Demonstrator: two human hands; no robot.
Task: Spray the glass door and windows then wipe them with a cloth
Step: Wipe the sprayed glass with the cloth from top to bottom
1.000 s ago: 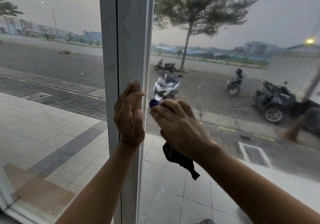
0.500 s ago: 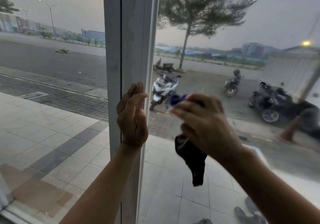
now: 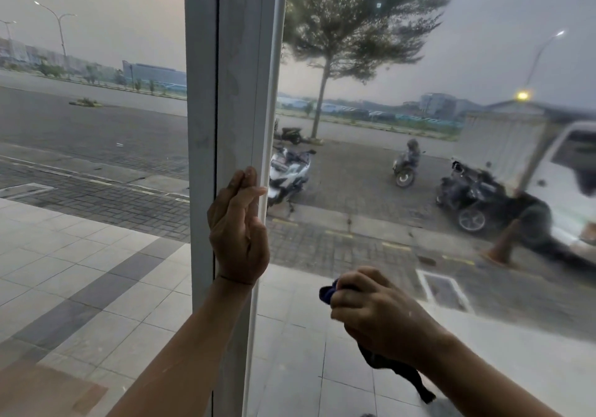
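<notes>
A white window frame post (image 3: 238,78) runs top to bottom, with a glass pane (image 3: 419,61) on its right and another pane (image 3: 90,126) on its left. My left hand (image 3: 237,229) rests flat against the post with straight fingers. My right hand (image 3: 375,315) grips a dark blue cloth (image 3: 327,292) and presses it to the lower part of the right pane. A dark end of the cloth (image 3: 416,381) hangs below my wrist. No spray bottle is in view.
Beyond the glass lie a tiled walkway (image 3: 80,271), a paved road, a tree (image 3: 325,94), parked motorbikes (image 3: 290,171), a rider on a scooter (image 3: 408,165) and a white truck (image 3: 548,171).
My right hand has moved the cloth down the right pane, from about the height of my left hand to well below it. My left hand has stayed on the post.
</notes>
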